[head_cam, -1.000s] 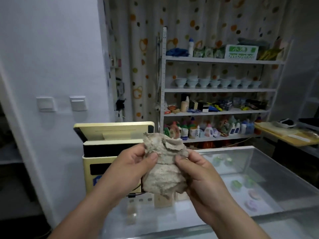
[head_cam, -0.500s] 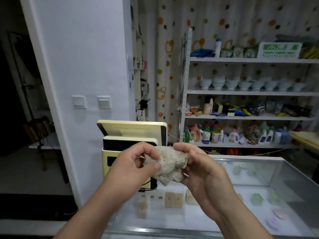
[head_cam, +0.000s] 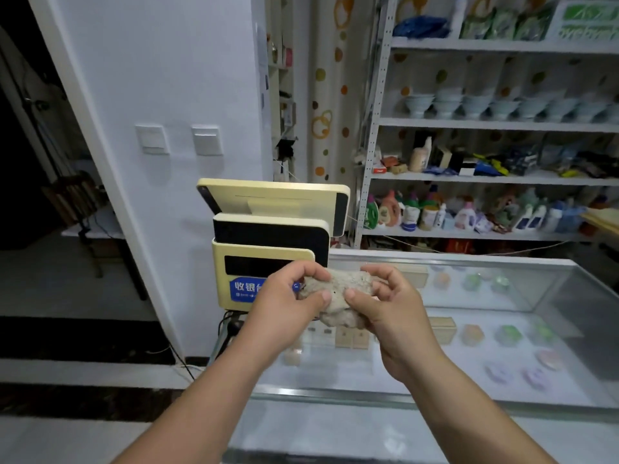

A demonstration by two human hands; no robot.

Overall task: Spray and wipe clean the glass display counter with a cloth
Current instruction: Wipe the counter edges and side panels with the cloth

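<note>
Glass counter (head_cam: 452, 380) nearer now; left hand (head_cam: 284, 306), right hand (head_cam: 395, 316) still pinch cloth (head_cam: 345, 293).

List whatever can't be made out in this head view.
Head view:
Cloth: bunched, partly covered by the left hand and right hand.
Blue label on the register: right part hidden by the left hand.
Glass counter: right end cut off by the frame edge.
Shelf bottles: too small and blurred to identify.

Cloth (head_cam: 338, 298): rough, nubbly grey-beige fabric, matt, bunched. Glass display counter (head_cam: 469, 380): smooth glossy glass top, pale metal-looking rim. Cash register (head_cam: 268, 242): smooth cream plastic, glossy black panels. Shelving (head_cam: 375, 128): matt perforated metal. Wall (head_cam: 167, 78): matt paint.
</note>
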